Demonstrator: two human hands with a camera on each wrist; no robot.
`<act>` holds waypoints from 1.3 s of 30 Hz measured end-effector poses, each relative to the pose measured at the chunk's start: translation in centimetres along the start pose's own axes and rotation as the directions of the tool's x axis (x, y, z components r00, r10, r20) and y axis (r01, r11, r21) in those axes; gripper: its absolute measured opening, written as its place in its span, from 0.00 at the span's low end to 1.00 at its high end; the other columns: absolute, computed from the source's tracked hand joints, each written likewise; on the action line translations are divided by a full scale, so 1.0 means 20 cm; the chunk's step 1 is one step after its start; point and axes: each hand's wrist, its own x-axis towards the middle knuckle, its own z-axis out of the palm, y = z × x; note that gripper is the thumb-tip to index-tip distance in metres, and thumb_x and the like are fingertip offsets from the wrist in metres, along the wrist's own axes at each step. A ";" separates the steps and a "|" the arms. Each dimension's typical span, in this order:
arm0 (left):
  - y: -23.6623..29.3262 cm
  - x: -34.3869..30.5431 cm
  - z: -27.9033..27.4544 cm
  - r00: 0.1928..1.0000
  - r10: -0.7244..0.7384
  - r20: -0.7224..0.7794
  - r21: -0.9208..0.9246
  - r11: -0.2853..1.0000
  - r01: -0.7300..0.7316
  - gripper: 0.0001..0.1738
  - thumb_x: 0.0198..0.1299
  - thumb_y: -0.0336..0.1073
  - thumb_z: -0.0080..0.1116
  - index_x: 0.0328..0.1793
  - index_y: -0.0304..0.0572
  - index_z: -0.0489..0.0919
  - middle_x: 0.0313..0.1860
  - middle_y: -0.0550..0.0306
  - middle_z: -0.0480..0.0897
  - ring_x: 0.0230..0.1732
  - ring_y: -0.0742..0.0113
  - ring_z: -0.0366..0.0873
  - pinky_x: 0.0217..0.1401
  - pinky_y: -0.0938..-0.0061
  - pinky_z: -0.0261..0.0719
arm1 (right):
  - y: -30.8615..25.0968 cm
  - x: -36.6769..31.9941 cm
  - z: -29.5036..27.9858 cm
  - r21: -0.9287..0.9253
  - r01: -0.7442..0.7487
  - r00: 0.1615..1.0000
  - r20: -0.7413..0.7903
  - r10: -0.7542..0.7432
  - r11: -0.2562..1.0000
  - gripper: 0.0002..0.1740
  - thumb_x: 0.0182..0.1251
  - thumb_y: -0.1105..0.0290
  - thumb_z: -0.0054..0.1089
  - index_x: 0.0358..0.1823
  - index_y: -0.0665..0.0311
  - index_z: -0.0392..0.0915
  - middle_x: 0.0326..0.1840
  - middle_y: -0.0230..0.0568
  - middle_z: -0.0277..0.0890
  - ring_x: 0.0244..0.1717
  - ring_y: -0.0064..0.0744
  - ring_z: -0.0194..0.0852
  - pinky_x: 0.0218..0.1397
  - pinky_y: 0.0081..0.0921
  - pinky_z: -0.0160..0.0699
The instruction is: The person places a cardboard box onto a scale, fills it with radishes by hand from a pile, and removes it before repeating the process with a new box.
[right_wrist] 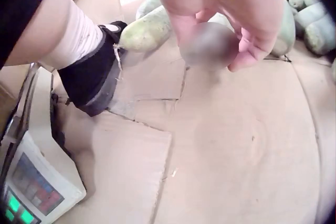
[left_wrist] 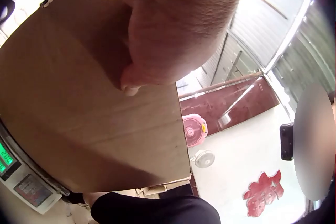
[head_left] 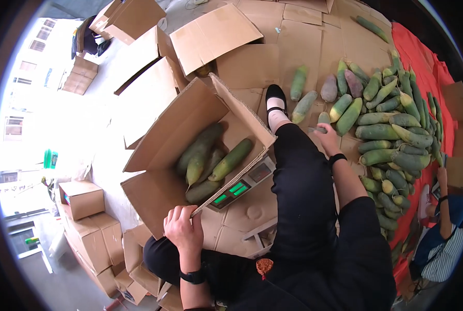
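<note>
My left hand (head_left: pixel 185 228) holds the near edge of an opened cardboard box (head_left: pixel 190 109), its thumb against the flap in the left wrist view. Inside the box lie several green radishes (head_left: pixel 231 159). A digital scale (head_left: pixel 240 187) with lit green digits shows beneath the box's right side. Over on the right, beyond my leg, my right hand (head_left: pixel 329 139) grips a green radish (right_wrist: pixel 210 45), fingers and thumb around it, its rounded end toward the wrist camera. Close by, a paler radish (head_left: pixel 304 106) lies near my black shoe (head_left: pixel 276 96).
A large pile of radishes (head_left: pixel 392 135) covers the floor at right, beside a red sheet (head_left: pixel 423 57). Flattened cardboard (head_left: pixel 301 41) lines the floor. More boxes stand at upper left (head_left: pixel 216 36) and lower left (head_left: pixel 94 238). Another person (head_left: pixel 444 233) is at the far right.
</note>
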 end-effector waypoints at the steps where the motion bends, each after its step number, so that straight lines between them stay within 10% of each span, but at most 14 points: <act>1: 0.00 0.00 0.00 1.000 0.001 -0.003 -0.009 1.000 -0.001 0.04 0.47 0.34 0.62 0.30 0.48 0.79 0.28 0.60 0.76 0.35 0.59 0.75 0.38 0.67 0.68 | -0.07 -0.02 -0.07 0.115 -0.177 0.984 0.045 0.173 0.977 0.18 0.52 0.67 0.65 0.45 0.60 0.79 0.33 0.39 0.78 0.30 0.30 0.76 0.32 0.25 0.73; 3: 0.00 -0.01 -0.01 1.000 0.006 -0.002 -0.022 1.000 -0.006 0.04 0.48 0.35 0.61 0.30 0.48 0.79 0.27 0.59 0.75 0.36 0.58 0.74 0.38 0.66 0.67 | -0.23 -0.08 -0.20 0.326 -0.433 0.901 0.187 0.391 0.840 0.15 0.57 0.67 0.63 0.47 0.56 0.77 0.26 0.26 0.68 0.18 0.15 0.60 0.18 0.16 0.58; 8: -0.02 -0.03 -0.02 0.999 0.031 -0.009 -0.015 0.999 -0.032 0.05 0.50 0.36 0.61 0.32 0.48 0.78 0.28 0.59 0.75 0.37 0.59 0.74 0.38 0.66 0.67 | -0.55 -0.23 -0.44 0.332 -0.452 0.892 0.198 0.407 0.828 0.14 0.60 0.69 0.61 0.48 0.57 0.76 0.27 0.25 0.68 0.21 0.14 0.61 0.21 0.13 0.58; 16: -0.04 -0.06 -0.03 0.998 0.060 -0.017 -0.067 0.996 -0.061 0.06 0.50 0.35 0.61 0.36 0.49 0.79 0.30 0.58 0.76 0.37 0.58 0.76 0.38 0.65 0.72 | -1.38 -0.42 -0.69 0.376 0.030 0.968 0.221 -0.121 0.926 0.13 0.60 0.71 0.60 0.48 0.60 0.78 0.29 0.24 0.69 0.27 0.14 0.65 0.29 0.13 0.63; 23: -0.04 -0.08 -0.09 0.998 0.007 -0.060 -0.410 0.912 -0.031 0.08 0.57 0.28 0.56 0.43 0.40 0.81 0.32 0.53 0.79 0.33 0.58 0.78 0.36 0.72 0.75 | -1.90 -0.53 -0.46 0.439 0.466 0.616 0.463 -0.638 0.768 0.12 0.56 0.68 0.61 0.43 0.58 0.80 0.34 0.37 0.80 0.34 0.26 0.77 0.39 0.23 0.73; 30: -0.18 -0.10 -0.12 0.973 -0.154 -0.170 -0.618 0.786 0.017 0.08 0.59 0.25 0.55 0.44 0.34 0.79 0.34 0.52 0.79 0.35 0.63 0.78 0.40 0.75 0.75 | -2.01 -0.59 -0.02 0.143 0.610 0.442 0.756 -0.484 0.780 0.15 0.53 0.63 0.53 0.41 0.51 0.82 0.37 0.41 0.82 0.42 0.44 0.79 0.47 0.36 0.75; 39: -0.58 -0.01 -0.07 0.947 -0.275 -0.166 -0.225 0.946 0.235 0.33 0.55 0.28 0.58 0.69 0.43 0.63 0.68 0.41 0.61 0.69 0.46 0.58 0.70 0.59 0.58 | -1.94 -0.53 0.11 0.094 0.684 0.329 0.845 -0.421 0.724 0.16 0.54 0.71 0.52 0.44 0.56 0.82 0.39 0.43 0.82 0.45 0.43 0.78 0.49 0.37 0.75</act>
